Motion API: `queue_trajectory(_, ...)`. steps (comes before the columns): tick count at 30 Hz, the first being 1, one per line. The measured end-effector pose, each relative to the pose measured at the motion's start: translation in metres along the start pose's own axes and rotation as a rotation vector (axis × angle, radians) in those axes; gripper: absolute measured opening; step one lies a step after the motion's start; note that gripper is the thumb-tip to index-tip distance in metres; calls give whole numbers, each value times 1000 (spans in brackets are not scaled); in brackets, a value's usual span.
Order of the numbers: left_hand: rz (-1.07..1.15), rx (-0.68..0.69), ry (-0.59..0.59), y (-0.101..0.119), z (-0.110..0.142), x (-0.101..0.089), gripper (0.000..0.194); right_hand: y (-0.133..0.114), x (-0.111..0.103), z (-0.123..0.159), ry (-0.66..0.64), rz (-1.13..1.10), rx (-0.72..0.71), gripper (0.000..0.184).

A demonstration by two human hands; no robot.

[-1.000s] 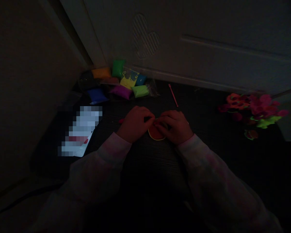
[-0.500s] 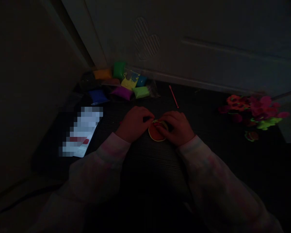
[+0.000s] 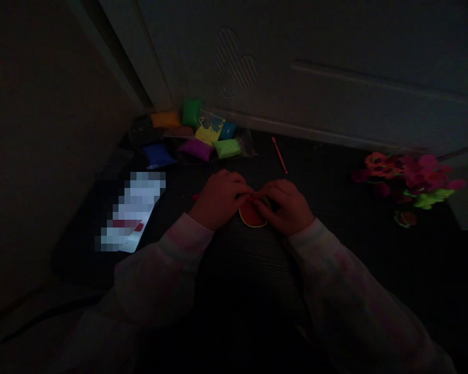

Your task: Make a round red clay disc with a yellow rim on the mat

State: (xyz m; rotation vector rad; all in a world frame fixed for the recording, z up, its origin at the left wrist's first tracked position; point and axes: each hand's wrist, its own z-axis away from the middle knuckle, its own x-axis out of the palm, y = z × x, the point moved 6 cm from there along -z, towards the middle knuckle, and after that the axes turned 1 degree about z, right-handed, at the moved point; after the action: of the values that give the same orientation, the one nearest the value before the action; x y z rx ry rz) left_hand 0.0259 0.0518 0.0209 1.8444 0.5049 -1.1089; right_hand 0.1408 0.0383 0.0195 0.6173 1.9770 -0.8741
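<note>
A round orange-red clay disc [image 3: 252,215] with a pale yellow-green rim lies on the dark table between my hands. My left hand [image 3: 223,200] reaches over its upper left side, thumb and fingers pinched together. From the right, my right hand [image 3: 287,206] pinches at the disc's top, with its thumb across the upper right part. The fingertips of both hands meet there, and a small bit of red shows between them. What exactly each hand grips is hidden in the dark. A bit of red clay [image 3: 195,197] peeks out left of my left hand.
Several bags of coloured clay, including a purple one [image 3: 197,149], lie at the back left. A thin pink modelling tool [image 3: 280,155] lies behind my hands. A lit phone [image 3: 134,213] rests at left. Pink and orange flower shapes [image 3: 419,174] and a small clay piece [image 3: 405,218] are at right.
My left hand has shifted right, so its fingertips now meet those of my right hand over the disc's top. My right hand has barely moved.
</note>
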Motion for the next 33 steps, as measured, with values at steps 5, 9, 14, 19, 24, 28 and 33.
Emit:
queue_trajectory(5,-24,16,-15,2,0,1,15,-2,0,0,-6,43,-13,11)
queue_trajectory(9,1,7,18,2,0,0,13,-1,0,0,-3,46,-15,12)
queue_trajectory(14,98,-14,45,3,-1,-3,11,-1,1,0,-24,34,-6,12)
queue_trajectory(19,151,-93,45,0,-1,-5,10,-1,0,0,-28,39,0,12)
queue_trajectory(24,123,-107,31,-1,-1,-4,9,-1,1,0,-22,26,-21,12)
queue_trajectory(28,114,-119,48,-1,-1,-4,9,-1,1,0,-27,-2,-27,12)
queue_trajectory(33,140,-142,73,-3,-2,-4,10,1,0,1,-26,-43,9,12)
